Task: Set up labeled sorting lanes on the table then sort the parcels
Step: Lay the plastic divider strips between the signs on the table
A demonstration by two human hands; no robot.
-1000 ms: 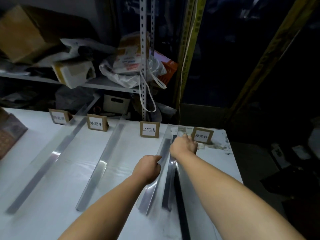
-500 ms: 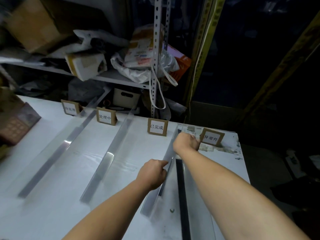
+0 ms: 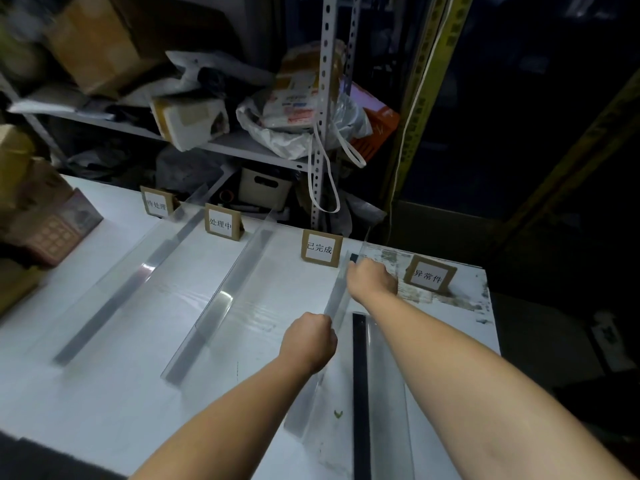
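Note:
On the white table (image 3: 104, 393) stand three clear plastic lane dividers. My left hand (image 3: 308, 341) grips the middle of the rightmost divider (image 3: 337, 299), and my right hand (image 3: 372, 280) grips its far end. Two more dividers, the left divider (image 3: 138, 275) and the middle divider (image 3: 221, 303), lie to the left. Four cardboard label cards stand along the far edge: the first card (image 3: 156, 203), the second card (image 3: 221, 223), the third card (image 3: 321, 248) and the fourth card (image 3: 429, 274). A black strip (image 3: 360, 375) lies on the table under my right forearm.
Stacked parcels (image 3: 45, 220) sit at the table's left end. Behind the table a metal shelf (image 3: 242, 147) holds boxes, bags and more parcels. The table's right edge drops to a dark floor.
The rightmost divider has shifted left, off the black strip, and both hands moved with it. The view has tilted down and left, showing more of the parcels at the left.

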